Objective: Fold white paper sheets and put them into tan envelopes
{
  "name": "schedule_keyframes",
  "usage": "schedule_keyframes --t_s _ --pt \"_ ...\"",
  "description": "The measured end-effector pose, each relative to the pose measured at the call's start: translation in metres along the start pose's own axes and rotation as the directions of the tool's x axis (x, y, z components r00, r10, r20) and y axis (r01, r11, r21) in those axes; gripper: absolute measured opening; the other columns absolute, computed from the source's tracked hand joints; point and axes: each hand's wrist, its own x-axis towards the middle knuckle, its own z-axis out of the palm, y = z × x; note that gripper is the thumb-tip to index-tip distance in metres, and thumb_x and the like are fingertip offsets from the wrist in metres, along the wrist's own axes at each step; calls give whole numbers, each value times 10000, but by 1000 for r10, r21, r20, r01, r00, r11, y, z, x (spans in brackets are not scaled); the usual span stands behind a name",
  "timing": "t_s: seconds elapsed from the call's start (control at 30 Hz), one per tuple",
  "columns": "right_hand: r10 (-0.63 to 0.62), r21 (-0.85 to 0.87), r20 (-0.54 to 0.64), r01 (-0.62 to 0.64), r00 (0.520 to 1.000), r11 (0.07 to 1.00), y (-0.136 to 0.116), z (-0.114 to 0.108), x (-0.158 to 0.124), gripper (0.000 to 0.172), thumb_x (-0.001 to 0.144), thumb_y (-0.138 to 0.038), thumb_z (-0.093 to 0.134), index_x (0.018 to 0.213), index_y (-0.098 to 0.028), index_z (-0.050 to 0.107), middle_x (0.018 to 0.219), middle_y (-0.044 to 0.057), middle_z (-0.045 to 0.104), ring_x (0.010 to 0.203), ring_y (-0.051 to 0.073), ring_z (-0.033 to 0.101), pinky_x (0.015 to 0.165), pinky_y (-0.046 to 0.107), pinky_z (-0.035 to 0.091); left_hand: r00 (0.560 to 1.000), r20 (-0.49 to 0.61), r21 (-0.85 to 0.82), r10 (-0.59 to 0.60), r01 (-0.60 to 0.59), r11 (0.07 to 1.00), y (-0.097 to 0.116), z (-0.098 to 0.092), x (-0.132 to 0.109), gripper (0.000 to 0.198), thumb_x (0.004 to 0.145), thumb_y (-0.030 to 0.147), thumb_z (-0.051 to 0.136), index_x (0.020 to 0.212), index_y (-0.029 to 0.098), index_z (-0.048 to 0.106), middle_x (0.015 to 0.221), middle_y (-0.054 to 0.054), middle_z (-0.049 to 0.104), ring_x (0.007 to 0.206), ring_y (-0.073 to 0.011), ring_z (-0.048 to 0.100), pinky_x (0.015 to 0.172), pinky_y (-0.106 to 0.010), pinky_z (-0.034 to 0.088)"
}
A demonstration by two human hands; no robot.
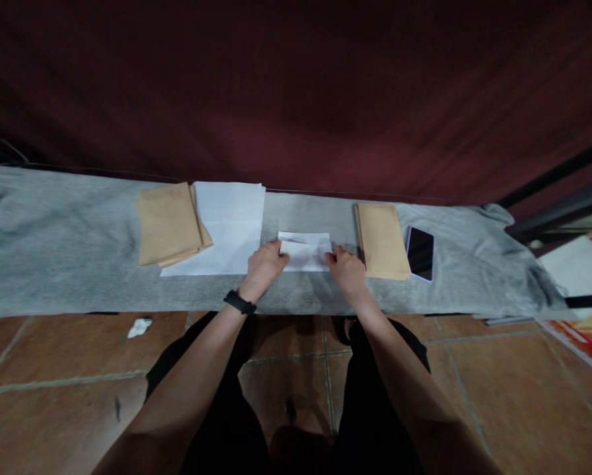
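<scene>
Between my hands lies a white sheet of paper [305,256], folded into a small flat strip on the grey cloth. My left hand [266,265] grips its left end, thumb on top and fingers curled. The right end is pinched by my right hand [346,267] in the same way. The paper's upper flap stands slightly apart from the layer below. Left of my left hand rest flat white sheets [229,227], partly covered by brown envelopes [169,224]. Close to my right hand is another stack of brown envelopes [383,239].
A phone [420,253] with a dark screen and a purple edge lies right of the right envelope stack. The narrow bench [78,264] wears a grey cloth. Behind it hangs a dark red curtain [296,99]. Crumpled white paper [140,327] is on the tiled floor.
</scene>
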Motion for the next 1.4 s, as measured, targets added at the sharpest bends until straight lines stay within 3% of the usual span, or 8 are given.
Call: schedule_keyframes --t_s 0.27,0.6,0.9,1.07,1.2,1.4 --pt "-4 -23 -88 2 996 1000 -3 6 3 353 1041 -438 426 1150 -160 614 1023 140 757 949 252 733 829 317 500 995 -89 82 -45 52 995 8 1 -4 329 933 348 471 1188 204 619 1088 -131 739 1016 -296 702 821 -367 537" --pt "-24 6 -187 25 982 1000 -3 14 8 395 1032 -441 417 1206 -121 571 1063 195 728 980 288 699 910 388 470 993 -105 52 -51 57 997 6 5 1 347 926 343 487 1214 196 613 1081 -148 740 1025 -314 703 827 -389 534" --pt "-1 35 -164 6 987 999 -6 14 13 375 1035 -422 408 1195 -124 570 1072 189 716 1002 288 687 914 389 453 992 -111 50 -67 73 996 8 4 3 356 952 364 439 1194 194 637 1108 -147 739 1041 -313 699 832 -387 535" --pt "-7 53 -210 19 978 998 -6 11 12 339 1036 -379 400 1164 -132 593 1102 168 696 1035 284 646 932 395 440 989 -130 52 -71 78 996 8 6 6 367 953 366 438 1215 193 628 1107 -145 737 1041 -305 696 833 -376 532" --pt "-76 98 -266 106 961 990 -7 6 11 330 1020 -329 433 1222 -133 605 1214 186 645 1168 317 572 993 439 421 989 -126 48 -72 79 996 7 8 7 374 950 374 443 1229 203 625 1090 -143 741 1030 -308 699 821 -376 531" --pt "-357 293 -234 416 904 861 -17 17 7 431 1044 -289 339 1414 -192 537 1480 111 529 1371 236 465 1157 407 353 989 -131 55 -70 78 995 6 8 8 386 953 384 440 1240 199 620 1090 -146 739 1037 -297 694 830 -363 523"
